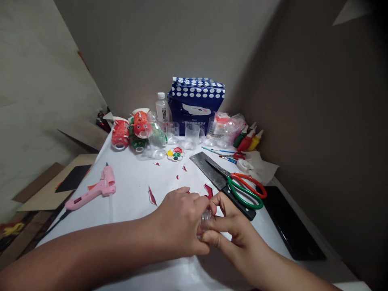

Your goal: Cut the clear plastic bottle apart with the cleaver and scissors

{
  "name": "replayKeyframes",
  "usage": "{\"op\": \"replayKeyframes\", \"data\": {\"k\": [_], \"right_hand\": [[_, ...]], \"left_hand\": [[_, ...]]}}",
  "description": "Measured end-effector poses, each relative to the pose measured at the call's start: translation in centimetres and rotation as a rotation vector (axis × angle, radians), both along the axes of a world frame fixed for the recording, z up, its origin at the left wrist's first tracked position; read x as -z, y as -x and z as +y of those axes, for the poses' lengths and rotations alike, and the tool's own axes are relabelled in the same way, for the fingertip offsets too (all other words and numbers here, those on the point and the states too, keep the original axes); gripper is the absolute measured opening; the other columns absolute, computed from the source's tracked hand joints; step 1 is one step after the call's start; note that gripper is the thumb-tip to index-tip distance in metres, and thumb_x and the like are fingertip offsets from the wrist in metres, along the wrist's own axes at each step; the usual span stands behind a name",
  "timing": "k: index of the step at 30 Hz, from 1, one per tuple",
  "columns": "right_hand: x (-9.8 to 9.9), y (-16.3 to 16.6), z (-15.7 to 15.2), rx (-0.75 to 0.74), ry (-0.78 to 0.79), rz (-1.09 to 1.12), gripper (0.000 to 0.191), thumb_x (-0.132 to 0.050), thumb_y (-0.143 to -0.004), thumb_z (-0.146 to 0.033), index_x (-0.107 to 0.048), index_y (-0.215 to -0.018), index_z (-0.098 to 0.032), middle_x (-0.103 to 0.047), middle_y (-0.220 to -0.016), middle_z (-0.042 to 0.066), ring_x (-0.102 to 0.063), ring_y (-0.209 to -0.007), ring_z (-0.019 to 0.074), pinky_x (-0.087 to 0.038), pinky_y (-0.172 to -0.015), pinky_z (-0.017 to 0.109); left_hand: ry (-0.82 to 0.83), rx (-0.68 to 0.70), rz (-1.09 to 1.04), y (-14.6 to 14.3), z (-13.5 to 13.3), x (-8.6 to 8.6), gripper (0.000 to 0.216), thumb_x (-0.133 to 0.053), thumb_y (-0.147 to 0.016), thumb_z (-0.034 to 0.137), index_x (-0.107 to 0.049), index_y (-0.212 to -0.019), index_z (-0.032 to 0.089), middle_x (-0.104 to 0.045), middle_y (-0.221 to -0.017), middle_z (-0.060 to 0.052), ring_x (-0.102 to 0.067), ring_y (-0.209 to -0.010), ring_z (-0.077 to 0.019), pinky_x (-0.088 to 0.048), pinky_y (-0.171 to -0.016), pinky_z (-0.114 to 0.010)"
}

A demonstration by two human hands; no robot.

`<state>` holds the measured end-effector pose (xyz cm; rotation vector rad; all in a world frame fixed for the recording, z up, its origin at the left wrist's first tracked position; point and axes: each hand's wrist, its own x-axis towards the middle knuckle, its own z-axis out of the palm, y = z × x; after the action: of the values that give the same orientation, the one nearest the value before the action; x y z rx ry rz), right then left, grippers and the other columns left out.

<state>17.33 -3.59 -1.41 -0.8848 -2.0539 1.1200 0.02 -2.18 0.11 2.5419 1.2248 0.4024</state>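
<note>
Low over the front of the white-covered table, both hands grip a clear plastic bottle top [207, 217] with a ridged neck. My left hand [178, 220] wraps round it from the left and hides much of it. From the right, my right hand [238, 230] pinches its neck between thumb and fingers. Red scraps [208, 190] lie just beyond the fingers. Scissors [247, 188] with one green and one red handle rest across a cleaver [209, 171], past my right hand.
A pink glue gun [104, 184] stands at left, its cord trailing off the edge. At the back are red and green fish-like figures [120, 135], cut clear plastic cups [192, 135], a blue bag [197, 105], paint bottles [247, 139] and brushes. A black phone-like slab [292, 222] lies right.
</note>
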Motion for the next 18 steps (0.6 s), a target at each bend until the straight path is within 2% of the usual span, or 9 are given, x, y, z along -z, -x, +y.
{"op": "replayKeyframes", "data": {"k": [6, 8, 10, 12, 13, 14, 16, 17, 18], "right_hand": [[-0.7, 0.7, 0.3, 0.012, -0.038, -0.041, 0.021, -0.056, -0.088, -0.016, -0.066, -0.070, -0.019, -0.045, -0.089, 0.003, -0.048, -0.094, 0.0168, -0.041, -0.088, 0.032], [-1.0, 0.9, 0.2, 0.000, -0.069, -0.043, 0.022, -0.056, -0.088, -0.016, -0.066, -0.070, -0.019, -0.046, -0.090, 0.003, -0.049, -0.095, 0.0168, -0.042, -0.088, 0.031], [-1.2, 0.5, 0.4, 0.003, -0.120, -0.026, 0.018, -0.054, -0.090, -0.019, -0.069, -0.079, -0.021, -0.050, -0.093, 0.004, -0.052, -0.094, 0.0164, -0.044, -0.086, 0.029], [-1.4, -0.9, 1.3, 0.076, -0.216, -0.059, 0.018, -0.053, -0.092, -0.025, -0.069, -0.096, -0.023, -0.056, -0.097, 0.005, -0.055, -0.093, 0.0167, -0.046, -0.083, 0.028], [-1.3, -2.0, 2.0, 0.137, -0.280, -0.116, 0.022, -0.051, -0.092, -0.028, -0.067, -0.106, -0.024, -0.059, -0.096, 0.006, -0.057, -0.091, 0.0175, -0.046, -0.081, 0.028], [-1.2, -3.2, 2.9, 0.270, -0.355, -0.255, 0.027, -0.051, -0.092, -0.030, -0.064, -0.114, -0.022, -0.061, -0.101, 0.008, -0.058, -0.095, 0.0201, -0.045, -0.084, 0.031], [-0.7, -5.8, 4.9, 0.525, -0.431, -0.646, 0.034, -0.052, -0.090, -0.031, -0.061, -0.120, -0.016, -0.063, -0.108, 0.015, -0.056, -0.103, 0.0292, -0.043, -0.085, 0.037], [-0.4, -6.9, 5.8, 0.583, -0.372, -0.839, 0.039, -0.052, -0.089, -0.029, -0.058, -0.125, -0.013, -0.064, -0.105, 0.018, -0.057, -0.102, 0.0325, -0.043, -0.081, 0.038], [0.1, -7.9, 6.6, 0.568, -0.268, -0.983, 0.042, -0.051, -0.088, -0.025, -0.055, -0.127, -0.010, -0.066, -0.101, 0.020, -0.060, -0.096, 0.0327, -0.043, -0.074, 0.036]], "left_hand": [[0.166, -0.023, -0.046, 0.6, 0.8, -1.8, 0.039, -0.064, -0.057, 0.031, -0.058, -0.095, 0.022, -0.066, -0.079, 0.001, -0.061, -0.073, -0.0215, -0.046, -0.079, -0.036], [0.249, -0.015, -0.048, 1.1, 1.0, -2.5, 0.042, -0.067, -0.056, 0.034, -0.058, -0.095, 0.024, -0.066, -0.079, 0.002, -0.062, -0.072, -0.0209, -0.048, -0.071, -0.032], [0.309, -0.004, -0.067, 1.7, 1.2, -3.0, 0.043, -0.070, -0.054, 0.035, -0.060, -0.094, 0.024, -0.067, -0.080, 0.002, -0.063, -0.071, -0.0198, -0.048, -0.065, -0.028], [0.311, -0.037, -0.101, 2.3, 1.6, -3.5, 0.042, -0.071, -0.056, 0.036, -0.062, -0.095, 0.023, -0.068, -0.083, 0.000, -0.064, -0.072, -0.0194, -0.048, -0.065, -0.027], [0.304, -0.077, -0.123, 2.6, 1.7, -3.7, 0.043, -0.071, -0.057, 0.037, -0.063, -0.097, 0.022, -0.068, -0.083, 0.000, -0.064, -0.072, -0.0195, -0.049, -0.065, -0.028], [0.276, -0.120, -0.146, 2.8, 1.9, -4.0, 0.043, -0.071, -0.058, 0.037, -0.063, -0.097, 0.022, -0.069, -0.086, -0.001, -0.064, -0.075, -0.0202, -0.050, -0.068, -0.029], [0.227, -0.164, -0.183, 3.1, 2.1, -4.4, 0.042, -0.072, -0.058, 0.038, -0.064, -0.094, 0.021, -0.069, -0.090, -0.002, -0.064, -0.080, -0.0214, -0.050, -0.076, -0.032], [0.211, -0.168, -0.202, 3.2, 2.1, -4.7, 0.041, -0.073, -0.058, 0.039, -0.064, -0.094, 0.021, -0.068, -0.092, -0.002, -0.064, -0.083, -0.0216, -0.050, -0.079, -0.033], [0.198, -0.168, -0.222, 3.3, 2.1, -4.8, 0.041, -0.074, -0.057, 0.039, -0.064, -0.093, 0.022, -0.068, -0.093, -0.002, -0.064, -0.084, -0.0216, -0.049, -0.081, -0.033]]}}
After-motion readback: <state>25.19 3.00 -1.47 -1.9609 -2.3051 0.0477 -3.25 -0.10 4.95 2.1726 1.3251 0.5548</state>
